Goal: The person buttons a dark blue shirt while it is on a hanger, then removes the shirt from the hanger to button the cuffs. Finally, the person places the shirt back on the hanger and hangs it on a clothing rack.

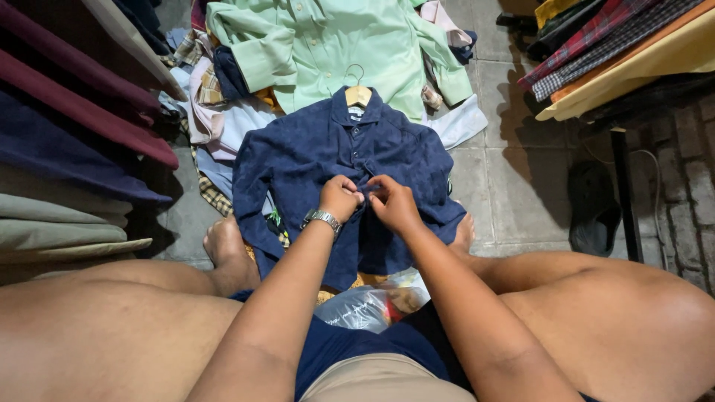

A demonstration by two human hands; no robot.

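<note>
Between the bare knees of the seated person, a crumpled clear plastic bag [365, 307] lies on the floor. Just beyond it, both hands meet at the middle front of a dark navy long-sleeved shirt [298, 164] spread flat on the grey tiled floor [514, 186]. The left hand [340, 197], with a silver metal wristwatch [322, 219] on its wrist, and the right hand [392, 202] are each closed in a pinch on the placket edges — fingertips almost touching, which suits working a button. The shirt sits on a wooden hanger [358, 95] that keeps its collar in shape. Farther off lies a pale green shirt [335, 45] on other loose garments — folded cloth stacks flank both sides.
</note>
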